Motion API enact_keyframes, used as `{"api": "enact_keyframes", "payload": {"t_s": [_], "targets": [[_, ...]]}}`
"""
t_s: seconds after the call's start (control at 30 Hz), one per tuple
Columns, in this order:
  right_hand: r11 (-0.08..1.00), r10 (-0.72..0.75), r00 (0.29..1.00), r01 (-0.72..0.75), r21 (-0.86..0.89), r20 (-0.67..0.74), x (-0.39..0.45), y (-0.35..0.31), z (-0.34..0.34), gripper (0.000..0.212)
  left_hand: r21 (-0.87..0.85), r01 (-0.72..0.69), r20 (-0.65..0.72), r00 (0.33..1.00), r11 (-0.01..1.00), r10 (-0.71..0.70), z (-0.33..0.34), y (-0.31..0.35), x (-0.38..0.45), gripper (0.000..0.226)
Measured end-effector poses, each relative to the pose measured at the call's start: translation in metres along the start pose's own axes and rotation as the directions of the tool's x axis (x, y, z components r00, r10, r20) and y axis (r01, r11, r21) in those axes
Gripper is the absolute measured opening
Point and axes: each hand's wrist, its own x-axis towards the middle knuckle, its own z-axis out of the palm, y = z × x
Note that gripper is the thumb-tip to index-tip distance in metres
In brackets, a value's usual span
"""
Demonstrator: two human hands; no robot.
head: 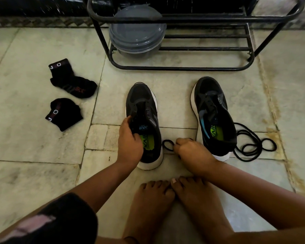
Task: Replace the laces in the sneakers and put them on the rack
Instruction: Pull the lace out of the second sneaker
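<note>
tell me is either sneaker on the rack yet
No, both sneakers, the left one and the right one, stand on the floor in front of the rack.

The light is dim and soft, with weak shadows on the pale floor (33, 147). Straight lines bend at the edges, and the lower left corner is blurred.

I see bare forearms, bare feet (174, 205), a black garment with a pale pink patch (60, 221) at lower left
</note>
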Motion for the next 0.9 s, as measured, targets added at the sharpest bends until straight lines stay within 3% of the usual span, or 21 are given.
{"api": "enact_keyframes", "payload": {"t_s": [0.13,0.3,0.53,0.63,0.77,0.9], "targets": [[0.934,0.108,0.961,-0.009,0.358,-0.256,-0.021,0.01,-0.033,0.011,0.012,0.007,-0.015,1.0,1.0,-0.007,0.004,0.002,0.001,0.053],[0.796,0.351,0.859,-0.064,0.601,-0.373,-0.064,0.041,-0.09,0.03,0.049,-0.026,-0.008,1.0,0.998,0.027,0.009,0.007,0.006,0.052],[0.717,0.6,0.661,-0.196,0.669,-0.45,-0.107,0.094,-0.11,0.03,0.058,-0.078,0.058,0.996,0.995,0.074,0.037,0.031,0.013,0.052],[0.723,0.64,0.586,-0.241,0.647,-0.497,-0.124,0.109,-0.112,0.029,0.079,-0.082,0.057,0.995,0.993,0.077,0.043,0.032,0.014,0.052],[0.81,0.578,0.626,-0.363,0.461,-0.523,-0.126,0.125,-0.1,0.022,0.101,-0.094,0.042,0.995,0.99,0.091,0.045,0.031,0.015,0.052],[0.793,0.575,0.725,-0.381,0.475,-0.379,-0.104,0.138,-0.053,0.021,0.116,-0.104,0.04,0.994,0.988,0.1,0.047,0.031,0.015,0.052]]}}
